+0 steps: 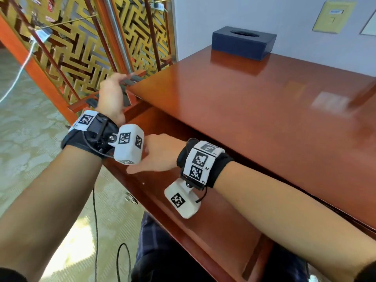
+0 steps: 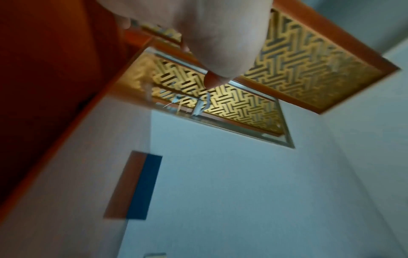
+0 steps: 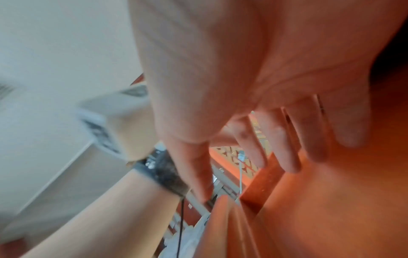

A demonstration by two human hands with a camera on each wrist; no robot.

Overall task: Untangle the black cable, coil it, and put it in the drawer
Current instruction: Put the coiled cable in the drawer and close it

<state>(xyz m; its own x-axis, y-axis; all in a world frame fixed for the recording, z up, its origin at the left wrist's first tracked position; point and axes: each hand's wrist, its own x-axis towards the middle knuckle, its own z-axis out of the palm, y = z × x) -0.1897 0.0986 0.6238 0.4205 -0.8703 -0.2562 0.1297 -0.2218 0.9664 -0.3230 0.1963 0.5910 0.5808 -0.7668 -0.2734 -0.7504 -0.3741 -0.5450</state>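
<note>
My left hand (image 1: 111, 94) is raised at the left corner of the red-brown desk (image 1: 254, 102) and grips blurred dark loops of the black cable (image 1: 133, 80); more of it shows under the palm. In the left wrist view only the heel of that hand (image 2: 220, 34) shows, and the cable is hidden. My right hand (image 1: 160, 154) lies flat over the open drawer (image 1: 219, 226) below the desk top. Its fingers (image 3: 293, 139) are straight and hold nothing.
A dark blue tissue box (image 1: 243, 42) stands at the desk's far edge by the white wall. A gold lattice screen (image 1: 77, 47) in a red frame stands left of the desk, with a white cable (image 1: 20, 74) hanging. The drawer front carries a metal knob (image 1: 131, 198).
</note>
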